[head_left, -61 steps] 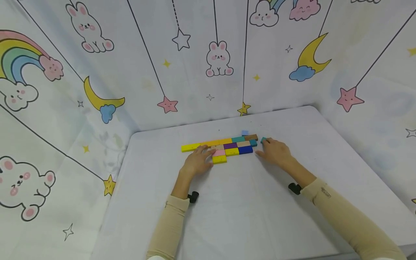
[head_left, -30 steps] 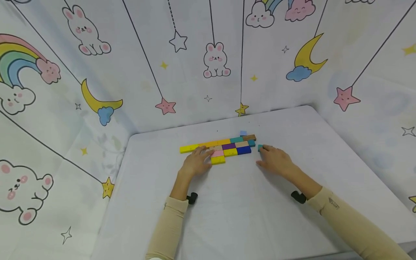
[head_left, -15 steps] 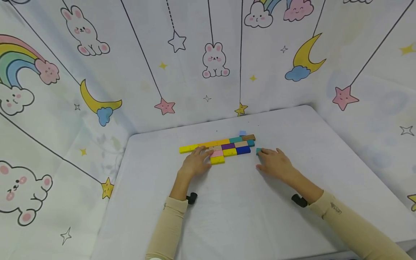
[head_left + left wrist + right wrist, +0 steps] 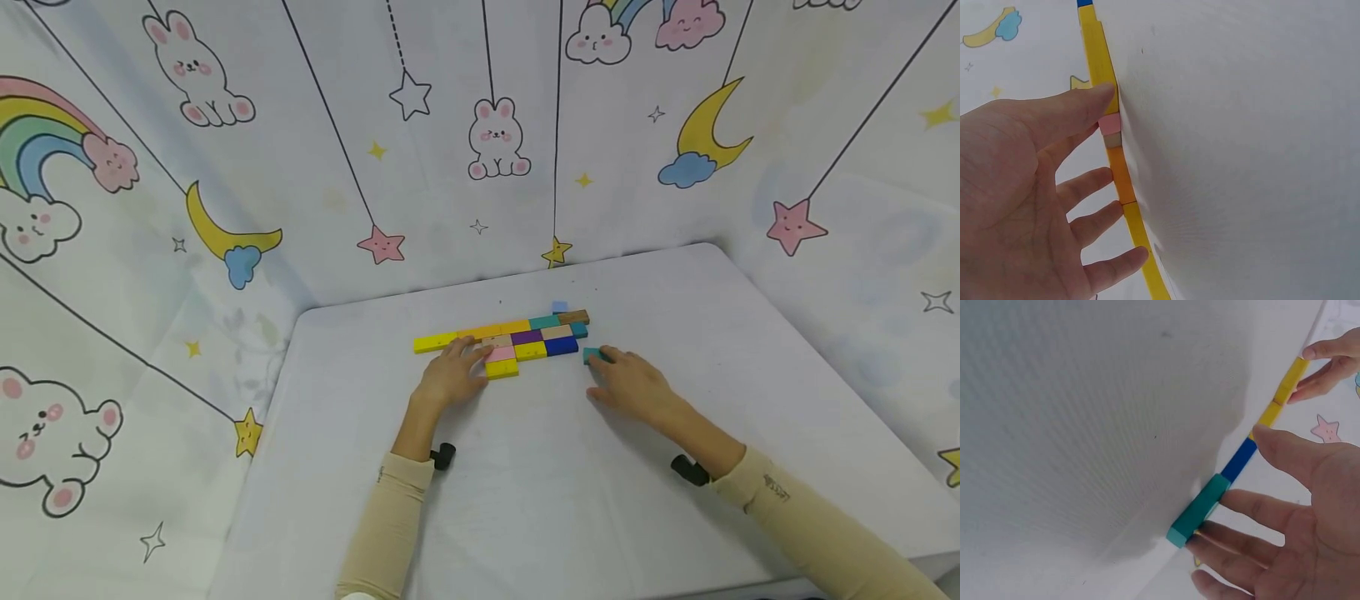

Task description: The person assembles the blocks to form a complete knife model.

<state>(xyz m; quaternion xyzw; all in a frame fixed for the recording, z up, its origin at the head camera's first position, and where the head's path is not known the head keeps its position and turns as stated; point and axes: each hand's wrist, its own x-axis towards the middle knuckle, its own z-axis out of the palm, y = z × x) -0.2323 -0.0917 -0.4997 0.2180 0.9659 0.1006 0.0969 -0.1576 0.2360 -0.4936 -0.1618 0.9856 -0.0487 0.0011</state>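
Note:
Coloured rectangular blocks lie flat in joined rows. In the head view my left hand (image 4: 450, 379) rests at their left end, its fingers spread and its thumb against the front yellow block (image 4: 502, 369). Its fingertips lie along the orange block (image 4: 1122, 175) and pink block (image 4: 1110, 124) in the left wrist view. At the right, my right hand (image 4: 633, 385) touches a loose teal block (image 4: 590, 356) with extended fingertips, its thumb held apart from it. That block lies a small gap to the right of the dark blue block (image 4: 561, 346).
The back row runs from a yellow block (image 4: 435, 342) to a brown block (image 4: 574, 317). A light blue block (image 4: 559, 307) sits behind it. Purple (image 4: 527, 337) and other blocks fill the middle rows. The white-covered table (image 4: 540, 500) meets a patterned cloth wall (image 4: 442, 192).
My right hand has moved toward me and slightly left, sliding the teal block from beside the brown block to near the dark blue one. The left hand stays in place.

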